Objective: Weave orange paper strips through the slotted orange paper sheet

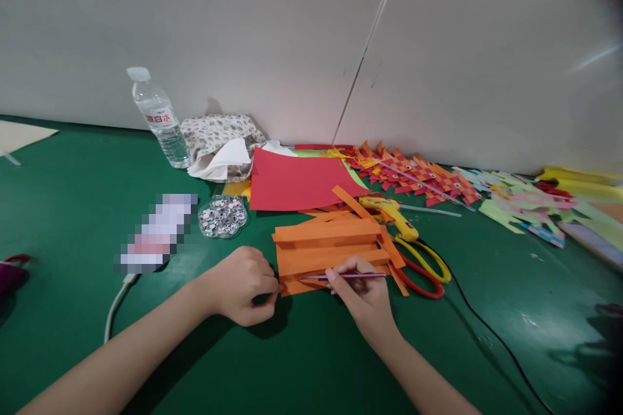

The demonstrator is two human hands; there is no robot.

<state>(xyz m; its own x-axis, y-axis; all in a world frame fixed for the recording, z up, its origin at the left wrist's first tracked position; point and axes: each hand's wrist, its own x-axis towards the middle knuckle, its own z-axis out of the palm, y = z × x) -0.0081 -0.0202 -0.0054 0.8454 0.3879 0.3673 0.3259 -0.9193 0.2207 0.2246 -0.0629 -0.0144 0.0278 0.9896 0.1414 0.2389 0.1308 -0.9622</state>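
Observation:
A pile of orange paper strips [326, 243] lies on the green table [73, 220]. My left hand [246, 285] is curled, its fingertips pinching the pile's lower left corner. My right hand [363, 292] holds a thin pink pen [348, 276] like a pencil, its tip pointing left on the lowest strip. A red paper sheet [296, 181] lies just behind the pile.
Yellow and red scissors [423, 266] and a yellow glue gun [392, 213] lie right of the strips, with a black cord [487, 331] trailing off. A tray of googly eyes [222, 216], a water bottle [160, 118], a cloth pouch [221, 142] and woven paper fish [418, 175] sit further back.

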